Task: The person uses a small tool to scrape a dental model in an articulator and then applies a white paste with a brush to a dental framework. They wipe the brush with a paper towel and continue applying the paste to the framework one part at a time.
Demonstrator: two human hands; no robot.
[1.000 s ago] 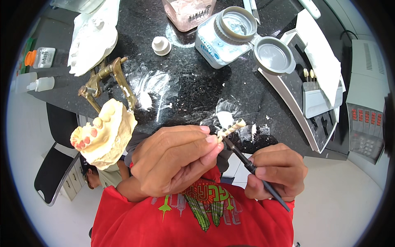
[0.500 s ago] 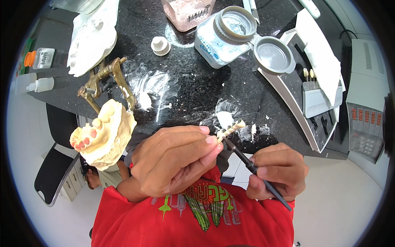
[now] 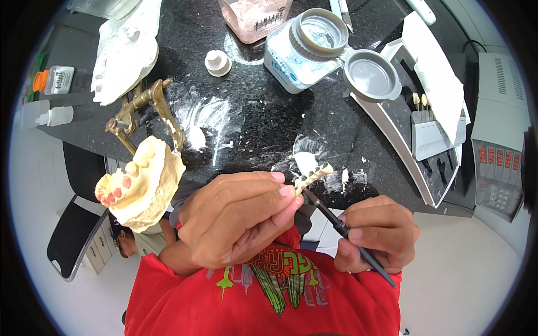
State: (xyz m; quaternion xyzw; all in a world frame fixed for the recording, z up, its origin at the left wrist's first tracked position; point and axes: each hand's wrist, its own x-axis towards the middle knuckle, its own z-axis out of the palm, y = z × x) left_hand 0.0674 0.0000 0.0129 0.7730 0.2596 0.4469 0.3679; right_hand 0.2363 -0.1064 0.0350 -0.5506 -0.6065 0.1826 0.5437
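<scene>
My left hand pinches one end of a small cream-coloured dental bridge between thumb and fingers, just off the table's front edge. The bridge shows a row of tooth shapes with dark hollows along it. In my right hand is a slim black-handled tool, gripped like a pen. Its tip meets the bridge close to my left fingertips; whether it is a brush or a blade, I cannot tell. A white lump of powder or paste lies on the table just beyond the bridge.
At left, a yellow plaster dental model with reddened teeth hangs on a brass articulator. An open jar, a pink-filled container and a white cap stand farther back. A white-edged case lies right. Behind the model, a person is partly visible.
</scene>
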